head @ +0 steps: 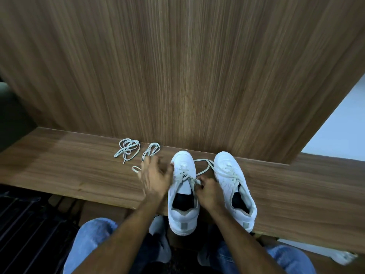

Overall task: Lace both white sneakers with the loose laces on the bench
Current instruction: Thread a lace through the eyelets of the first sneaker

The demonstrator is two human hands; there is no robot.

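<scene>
The left hand (156, 175) is seen blurred, its fingers spread and relaxed, set against the outer side of the left sneaker (183, 192) with nothing plainly held; the right hand (207, 191) is curled at that sneaker's inner eyelet row, where a lace end appears to be pinched. Behind everything a tall wooden back panel (177, 66) rises from the bench (69, 171), whose back edge meets it. Both sneakers are stood side by side near the bench's front edge, heels overhanging toward the person's knees; the right sneaker (233, 186) is just beside the right hand. A lace (203, 165) is trailed loosely across the gap between the two toes. Two loose laces lie near the back edge: a tangled bundle (127, 150) further left and a second lace (150, 152) partly under the left hand. It is judged that a careless pull could drag the trailing lace out of its eyelets, or that the overhanging sneakers could be tipped off the front edge. How many eyelets are threaded cannot be made out, and the right fingertips are hidden by the lacing.
</scene>
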